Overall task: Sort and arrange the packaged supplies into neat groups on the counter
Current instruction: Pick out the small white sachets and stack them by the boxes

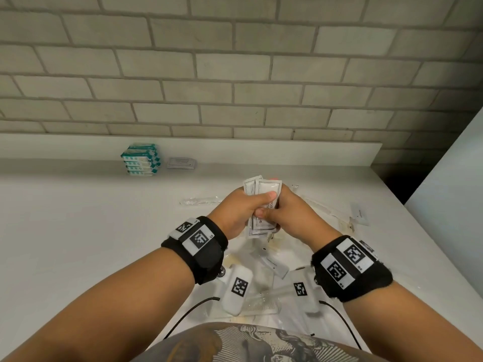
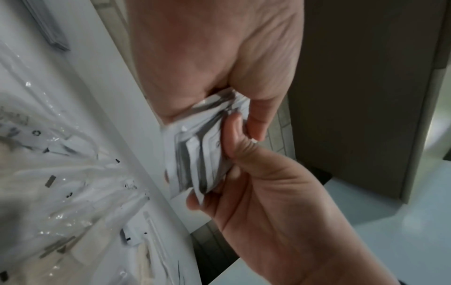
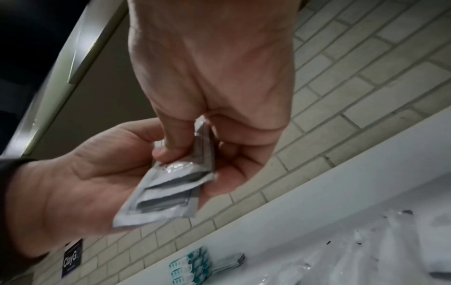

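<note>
Both hands meet above the counter (image 1: 78, 218) and grip one bundle of white sachets (image 1: 264, 197) with thin black borders. My left hand (image 1: 244, 209) wraps the bundle from the left, with its thumb lying across the front. My right hand (image 1: 288, 209) pinches the bundle from the right. In the left wrist view the sachets (image 2: 200, 154) fan out between the two palms. In the right wrist view the sachets (image 3: 165, 192) lie across my left palm (image 3: 73, 183) under my right thumb.
A stack of teal toothbrush packs (image 1: 139, 159) stands by the back ledge, with a flat pile of white sachets (image 1: 181, 163) beside it. A loose heap of clear-wrapped supplies (image 1: 264, 273) lies under my wrists and spreads right. The counter's right edge (image 1: 407, 212) is close.
</note>
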